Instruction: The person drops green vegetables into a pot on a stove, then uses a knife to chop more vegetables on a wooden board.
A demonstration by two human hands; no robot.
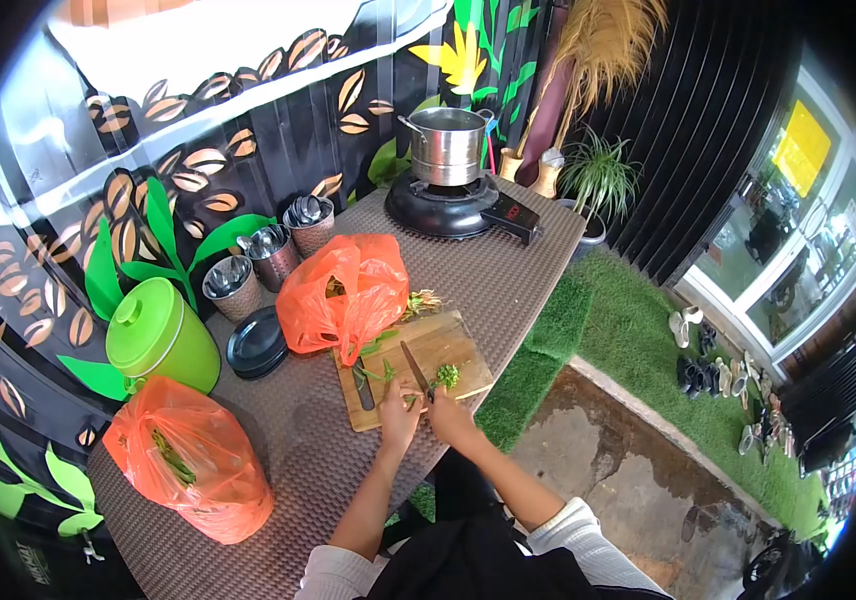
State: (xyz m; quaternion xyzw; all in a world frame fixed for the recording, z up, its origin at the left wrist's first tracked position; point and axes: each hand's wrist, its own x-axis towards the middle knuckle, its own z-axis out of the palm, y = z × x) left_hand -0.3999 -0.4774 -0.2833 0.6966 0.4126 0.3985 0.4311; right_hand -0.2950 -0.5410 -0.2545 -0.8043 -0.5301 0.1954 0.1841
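A wooden cutting board (463, 345) lies near the table's front edge. My right hand (453, 418) is closed around the handle of a knife (413, 364), whose blade points away from me over the board. To its left, my left hand (400, 415) is closed on some green stalks (373, 373), which stick out beyond the fingers. Just right of the blade sits a small heap of chopped greens (447, 375). An orange plastic bag (343, 290) stands against the board's far left edge. Beside that bag lie more stalks with pale ends (424, 301).
A pot (446, 150) stands on a black portable stove (438, 208) at the table's far end. Along the wall are metal cups of cutlery (273, 257), dark plates (258, 342) and a green lidded container (160, 335). Another orange bag (193, 470) stands at the near left.
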